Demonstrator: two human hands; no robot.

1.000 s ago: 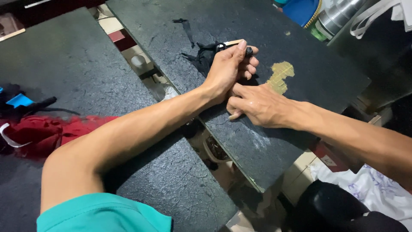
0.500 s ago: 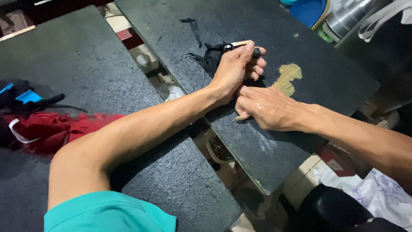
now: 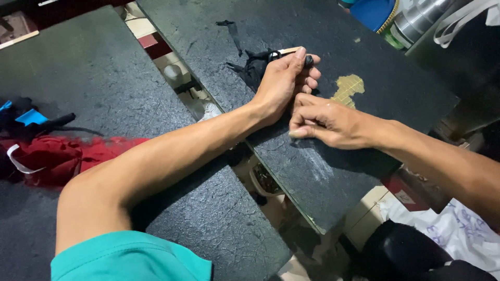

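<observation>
Gripping a small tool (image 3: 291,52) over black cloth (image 3: 255,67), the left hand (image 3: 284,83) lies just beyond the right hand (image 3: 328,119), which presses closed fingers on the table (image 3: 312,171).

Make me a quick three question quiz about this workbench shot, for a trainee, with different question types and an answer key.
1. True or false: the left hand grips a slim tool with a pale handle.
2. Where do the right hand fingertips press? A) red cloth B) dark board C) steel cylinder
3. Fill in: black fabric scraps lie beside the ____ hand.

Key
1. True.
2. B, the dark board; the red cloth lies far left and the steel cylinder stands top right.
3. Left.
</observation>
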